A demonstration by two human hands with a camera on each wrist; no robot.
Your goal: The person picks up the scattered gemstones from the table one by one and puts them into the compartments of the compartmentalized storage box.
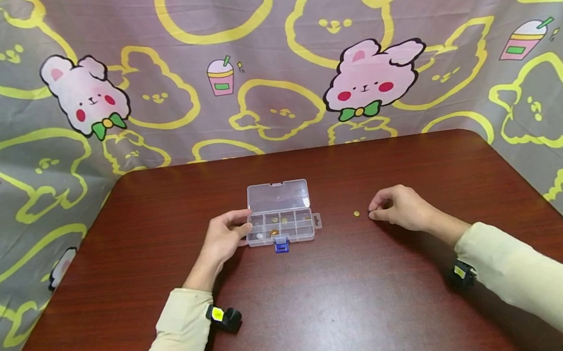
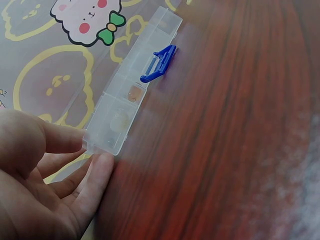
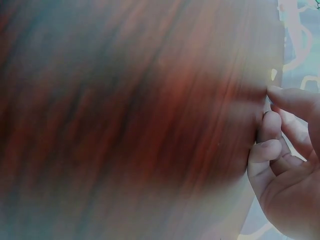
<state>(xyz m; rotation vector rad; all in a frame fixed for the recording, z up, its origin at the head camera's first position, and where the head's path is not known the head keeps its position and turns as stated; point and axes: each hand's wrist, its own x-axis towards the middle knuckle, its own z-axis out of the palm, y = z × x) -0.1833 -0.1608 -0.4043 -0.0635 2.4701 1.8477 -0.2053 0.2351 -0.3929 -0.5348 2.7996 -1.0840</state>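
Observation:
A clear plastic compartment box (image 1: 305,231) stands on the table, lid raised at the back, blue latch (image 1: 281,246) hanging in front. My left hand (image 1: 223,237) grips its left end, with a finger against the front corner in the left wrist view. Inside lie several small pieces, among them an orange-gold one (image 1: 274,233) and a whitish one (image 2: 119,121). To the right of the box, my right hand (image 1: 402,207) has its curled fingertips down at the table. A dark spot shows between thumb and forefinger; I cannot tell whether it is a held piece. Just left lies a small yellow piece (image 1: 356,213).
A dark red-brown wooden table (image 1: 295,305) spreads under both hands. Behind it and at the sides hangs a grey curtain (image 1: 269,56) with cartoon rabbits and yellow outlines. The box has a clear hanging tab (image 1: 317,221) at its right end.

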